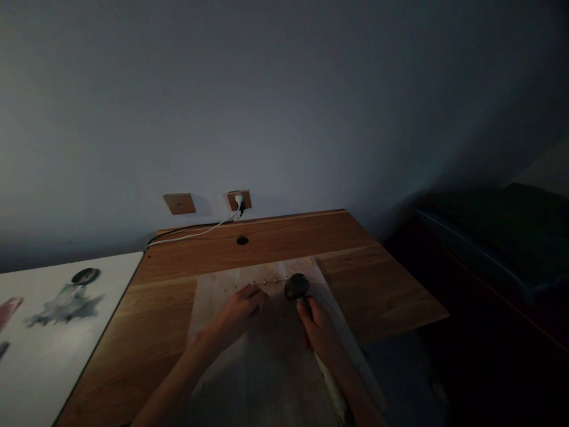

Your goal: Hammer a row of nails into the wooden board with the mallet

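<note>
A pale board (213, 296) lies on the wooden desk (368, 284), with a row of small pins (267, 281) near its far edge. My left hand (242, 308) rests on the board just below the pins. Its fingers are curled together in a pinch, and what they hold is too small to make out. My right hand (317, 329) is closed around a dark rounded object (297, 286), whose head sits at the right end of the pin row. A pale strip (329, 376) shows beneath my right wrist. The room is dim.
Two wall sockets (179, 203) sit above the desk's far edge, and a white cable (195, 234) runs from the plugged one (239, 200). A cable hole (242, 240) is in the desk. A white surface with painted shapes (66, 302) adjoins at left. Dark furniture (493, 237) stands at right.
</note>
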Action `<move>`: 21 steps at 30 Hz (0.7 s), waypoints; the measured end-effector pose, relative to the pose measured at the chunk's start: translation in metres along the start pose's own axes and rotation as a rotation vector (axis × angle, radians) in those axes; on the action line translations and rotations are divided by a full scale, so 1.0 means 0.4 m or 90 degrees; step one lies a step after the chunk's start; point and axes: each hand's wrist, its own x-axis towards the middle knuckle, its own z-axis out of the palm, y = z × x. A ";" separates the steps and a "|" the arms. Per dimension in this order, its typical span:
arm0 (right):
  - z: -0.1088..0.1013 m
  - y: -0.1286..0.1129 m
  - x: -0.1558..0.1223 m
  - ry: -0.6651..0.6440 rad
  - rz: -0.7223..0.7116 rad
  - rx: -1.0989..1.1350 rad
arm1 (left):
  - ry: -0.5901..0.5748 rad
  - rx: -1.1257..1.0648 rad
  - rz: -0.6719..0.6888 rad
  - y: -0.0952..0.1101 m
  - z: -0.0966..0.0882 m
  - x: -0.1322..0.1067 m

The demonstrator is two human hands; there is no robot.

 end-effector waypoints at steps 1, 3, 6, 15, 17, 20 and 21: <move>0.001 0.004 0.002 -0.003 -0.007 0.009 | 0.048 -0.033 -0.041 -0.022 -0.009 -0.009; 0.004 0.011 0.004 -0.004 -0.016 0.027 | 0.130 -0.089 -0.118 -0.062 -0.026 -0.019; 0.007 0.019 0.006 0.001 -0.009 0.045 | 0.183 -0.125 -0.186 -0.099 -0.043 -0.018; 0.010 0.020 0.007 -0.002 -0.016 0.060 | 0.208 -0.127 -0.207 -0.119 -0.008 -0.019; 0.010 0.020 0.007 -0.004 -0.017 0.060 | 0.201 -0.125 -0.195 -0.123 0.000 -0.022; 0.009 0.016 0.006 -0.003 -0.007 0.058 | 0.206 -0.097 -0.179 -0.124 0.006 -0.025; 0.008 0.015 0.005 -0.004 -0.005 0.057 | 0.206 -0.087 -0.175 -0.122 0.006 -0.026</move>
